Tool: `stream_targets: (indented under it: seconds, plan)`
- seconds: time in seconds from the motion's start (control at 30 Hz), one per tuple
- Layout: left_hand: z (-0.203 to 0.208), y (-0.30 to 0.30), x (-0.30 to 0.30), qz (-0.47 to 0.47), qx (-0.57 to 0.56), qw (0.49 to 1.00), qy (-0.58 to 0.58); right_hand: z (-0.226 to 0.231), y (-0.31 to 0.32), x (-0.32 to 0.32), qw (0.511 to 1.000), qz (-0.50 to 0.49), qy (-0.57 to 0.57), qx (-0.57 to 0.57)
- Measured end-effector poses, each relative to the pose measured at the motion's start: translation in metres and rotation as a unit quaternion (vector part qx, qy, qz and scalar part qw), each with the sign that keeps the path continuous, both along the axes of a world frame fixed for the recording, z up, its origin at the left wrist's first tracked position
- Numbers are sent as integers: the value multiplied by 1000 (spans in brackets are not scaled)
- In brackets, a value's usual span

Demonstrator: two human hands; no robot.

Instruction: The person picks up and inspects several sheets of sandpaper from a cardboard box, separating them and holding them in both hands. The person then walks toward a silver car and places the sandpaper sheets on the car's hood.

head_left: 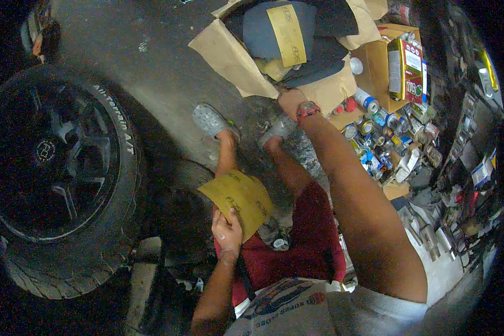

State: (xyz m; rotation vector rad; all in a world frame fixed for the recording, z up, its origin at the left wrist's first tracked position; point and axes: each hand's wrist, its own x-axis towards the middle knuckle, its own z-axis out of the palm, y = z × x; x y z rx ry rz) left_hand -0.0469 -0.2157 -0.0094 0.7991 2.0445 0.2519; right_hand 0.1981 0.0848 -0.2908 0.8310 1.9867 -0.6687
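My left hand (228,231) is closed on yellow sandpaper sheets (238,201) with dark print, held above my lap and slightly curved. The thumb lies on top; the other fingers are mostly hidden beneath. My right hand (291,103), with a red watch at the wrist, reaches forward to the near edge of an open cardboard box (229,56). Its fingers are bent over a box flap. Inside the box lie dark grey sheets (257,33), with a yellow printed strip-like sheet (288,36) on top of them.
A large off-road wheel (61,162) stands at my left. Right of the box, many cans (375,126) crowd the floor beside another carton (371,61) and a red-and-yellow tin (406,70). My feet wear grey clogs (210,120). More clutter lines the far right.
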Motion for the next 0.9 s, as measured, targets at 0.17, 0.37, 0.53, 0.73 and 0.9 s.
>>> stream_targets:
  seconds: [0.17, 0.37, 0.53, 0.73, 0.9]
  plan:
    - [-1, 9, 2, -4, 16, 1000, 0, 8, 6, -3, 996, -93, 7, -14]
    - [1, 9, 10, 10, -23, 999, 28, 137, -65, -66, 974, -201, 60, -90]
    - [41, 16, 31, 180, -15, 978, -110, 251, -131, -30, 884, -433, 134, -119]
    - [179, 88, 69, 125, 8, 988, -95, 315, -178, 69, 764, -541, 255, -242]
    - [247, 121, 77, 111, 180, 966, -151, 472, -106, 91, 760, -566, 272, -168]
